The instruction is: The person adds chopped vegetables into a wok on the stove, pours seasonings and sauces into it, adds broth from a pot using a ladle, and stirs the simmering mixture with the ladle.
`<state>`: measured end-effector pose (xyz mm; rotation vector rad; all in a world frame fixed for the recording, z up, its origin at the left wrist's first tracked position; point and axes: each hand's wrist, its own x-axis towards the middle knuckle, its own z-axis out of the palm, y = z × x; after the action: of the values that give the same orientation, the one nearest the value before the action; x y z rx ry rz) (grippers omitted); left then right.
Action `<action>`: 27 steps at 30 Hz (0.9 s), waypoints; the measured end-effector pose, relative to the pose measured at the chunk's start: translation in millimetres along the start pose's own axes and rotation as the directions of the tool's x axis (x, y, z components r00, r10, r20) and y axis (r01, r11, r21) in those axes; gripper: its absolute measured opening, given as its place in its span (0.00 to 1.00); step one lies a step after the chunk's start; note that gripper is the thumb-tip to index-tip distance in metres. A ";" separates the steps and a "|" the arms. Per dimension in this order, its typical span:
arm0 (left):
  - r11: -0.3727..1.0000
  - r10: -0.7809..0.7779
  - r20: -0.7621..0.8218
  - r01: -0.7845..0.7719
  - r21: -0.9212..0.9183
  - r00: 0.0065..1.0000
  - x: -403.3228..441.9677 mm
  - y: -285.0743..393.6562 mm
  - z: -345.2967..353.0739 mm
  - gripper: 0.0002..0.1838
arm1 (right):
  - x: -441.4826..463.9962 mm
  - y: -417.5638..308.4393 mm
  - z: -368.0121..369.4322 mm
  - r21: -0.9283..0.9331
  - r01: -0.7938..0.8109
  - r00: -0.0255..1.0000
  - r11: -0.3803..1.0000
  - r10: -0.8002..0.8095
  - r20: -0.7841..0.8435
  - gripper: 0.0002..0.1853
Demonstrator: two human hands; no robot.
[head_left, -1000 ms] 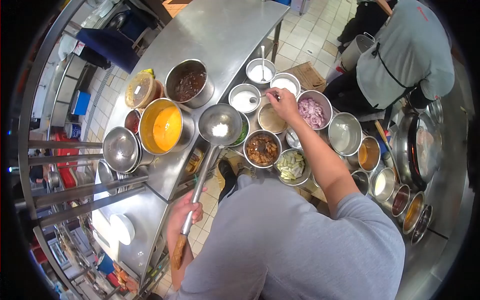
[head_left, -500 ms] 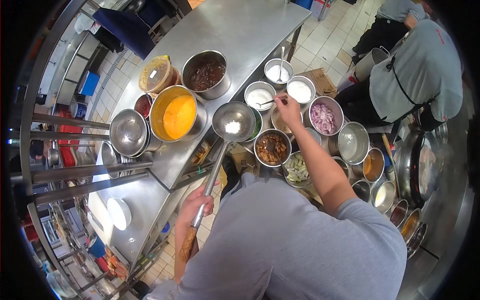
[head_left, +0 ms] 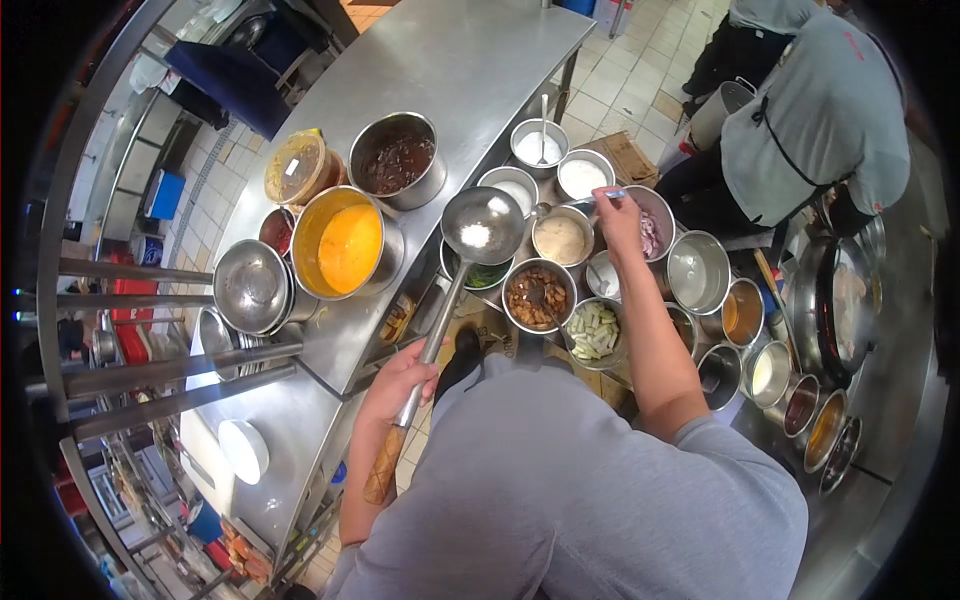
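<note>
My left hand (head_left: 398, 384) is closed around the metal handle of a long ladle (head_left: 440, 310), just above its wooden grip. The ladle's bowl holds a small heap of white powder (head_left: 475, 236) and hangs over pots of white powder and chopped greens (head_left: 488, 274). Between the fingers of my right hand (head_left: 618, 222) is a small metal spoon (head_left: 544, 209), its bowl pointing left toward the ladle. The spoon lies above the far rim of a pot of beige powder (head_left: 562, 238). Right beside that hand stands a pot of sliced purple onion (head_left: 650, 232).
Close by are pots of brown chunks (head_left: 538, 292), chopped pale green vegetable (head_left: 594, 330) and white powder (head_left: 583, 178). A big pot of orange liquid (head_left: 350, 245) and one of dark sauce (head_left: 397, 160) stand on the steel table (head_left: 470, 60). A co-worker (head_left: 815, 130) bends at right.
My right hand and the spoon have moved right, from over a white-powder pot to by the beige powder. The ladle's bowl has shifted slightly right. The camera view has moved a little.
</note>
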<state>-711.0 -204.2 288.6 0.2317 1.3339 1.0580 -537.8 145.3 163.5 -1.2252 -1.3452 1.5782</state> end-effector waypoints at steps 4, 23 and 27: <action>0.991 0.004 0.209 0.024 -0.130 0.978 10.0 11.4 -8.7 0.26 | -11.9 15.5 -29.1 -0.292 0.085 0.979 0.953 -0.134 -0.151 0.14; 0.995 -0.012 0.666 -0.056 0.081 0.746 46.3 -71.6 156.0 0.29 | -421.5 -23.6 15.1 0.756 -0.190 0.982 0.627 0.113 0.154 0.26; 0.884 -0.214 0.759 -0.208 0.418 0.615 -1.0 -85.5 189.1 0.28 | -491.6 -37.5 10.7 0.841 -0.084 0.969 0.534 0.242 -0.057 0.25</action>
<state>-505.9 -173.0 285.4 0.9637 0.7177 0.4646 -406.5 -309.4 302.2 -0.8239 -0.2168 1.8533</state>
